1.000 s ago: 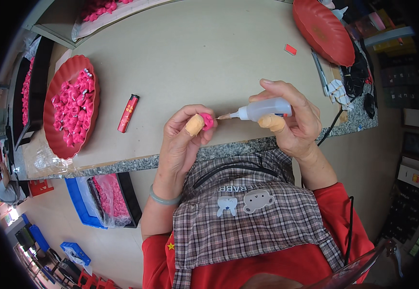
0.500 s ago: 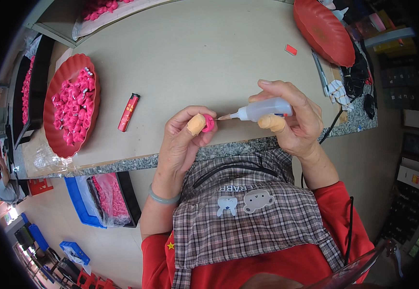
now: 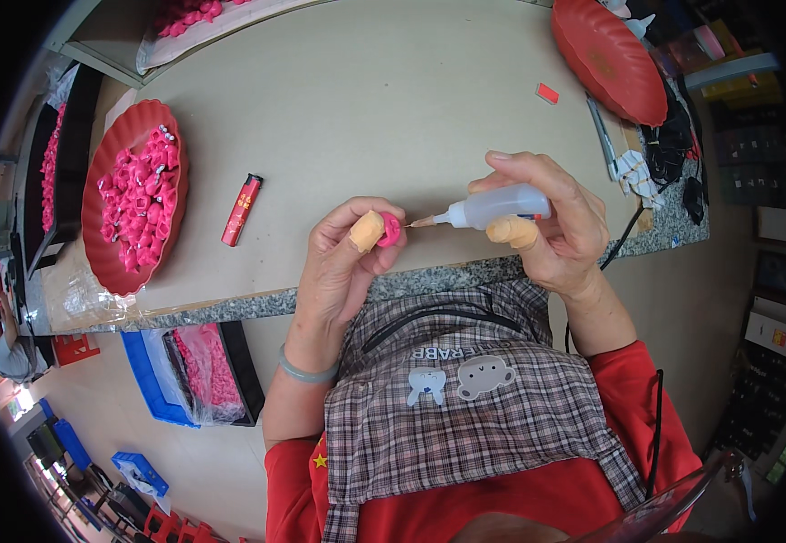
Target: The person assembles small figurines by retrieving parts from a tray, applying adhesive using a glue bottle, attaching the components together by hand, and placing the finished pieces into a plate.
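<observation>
A beige worktop with a speckled stone edge spanned the room, a scalloped red dish of pink pieces at left. Near that edge, the right hand's grip was closed around a translucent squeeze bottle; the left hand's grip pinched a small pink ring-like piece just beside the bottle's thin tip.

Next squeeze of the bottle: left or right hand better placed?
Right hand, most likely: it holds the translucent bottle, whose thin tip points toward the pink piece. The left hand is occupied pinching that piece.
</observation>
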Motion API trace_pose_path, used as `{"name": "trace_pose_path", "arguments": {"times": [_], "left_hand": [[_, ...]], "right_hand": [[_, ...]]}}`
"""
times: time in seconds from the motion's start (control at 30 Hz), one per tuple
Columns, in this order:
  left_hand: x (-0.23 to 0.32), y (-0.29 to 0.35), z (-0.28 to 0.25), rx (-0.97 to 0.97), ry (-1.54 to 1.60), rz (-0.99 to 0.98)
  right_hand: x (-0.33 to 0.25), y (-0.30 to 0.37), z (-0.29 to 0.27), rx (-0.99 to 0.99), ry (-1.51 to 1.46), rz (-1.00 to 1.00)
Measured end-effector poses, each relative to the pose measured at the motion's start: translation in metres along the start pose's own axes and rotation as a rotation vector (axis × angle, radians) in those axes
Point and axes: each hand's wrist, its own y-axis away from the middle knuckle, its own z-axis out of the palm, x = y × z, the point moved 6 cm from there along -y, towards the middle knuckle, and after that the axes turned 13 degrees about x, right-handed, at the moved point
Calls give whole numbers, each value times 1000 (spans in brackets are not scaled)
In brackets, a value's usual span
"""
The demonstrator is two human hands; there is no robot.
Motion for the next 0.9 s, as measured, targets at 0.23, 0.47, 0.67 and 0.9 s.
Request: {"name": "trace_pose_path", "arguments": {"times": [0.23, 0.47, 0.67, 0.9], "left_hand": [[0, 0, 0, -25, 14, -12], [1, 1, 3, 1, 40, -2], [3, -2, 5, -80, 125, -23], [5, 2, 5, -21, 111, 55]], "right_hand": [[-3, -1, 0, -2, 21, -57], [-8, -2, 0, -15, 58, -132], [-9, 0, 0, -32, 86, -204], [-14, 2, -2, -45, 123, -242]]}}
